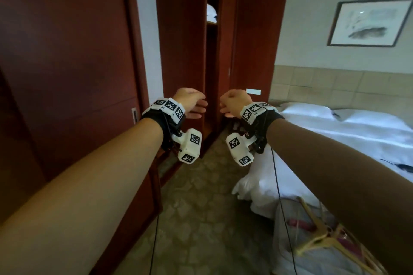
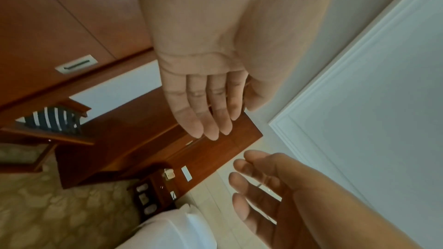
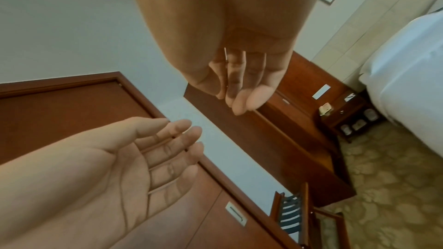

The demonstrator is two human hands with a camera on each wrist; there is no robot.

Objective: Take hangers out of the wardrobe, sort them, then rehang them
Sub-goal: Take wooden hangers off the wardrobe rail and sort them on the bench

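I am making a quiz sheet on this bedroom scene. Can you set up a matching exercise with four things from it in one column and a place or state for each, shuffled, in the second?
Column one:
1. left hand
2. wooden hangers
3. wardrobe door
4. framed picture

Column two:
A. swung open
B. lying on the bed, at its near corner
C. on the wall above the bed
D. empty, fingers straight, raised in front of the wardrobe

Pairs: 1-D, 2-B, 3-A, 4-C
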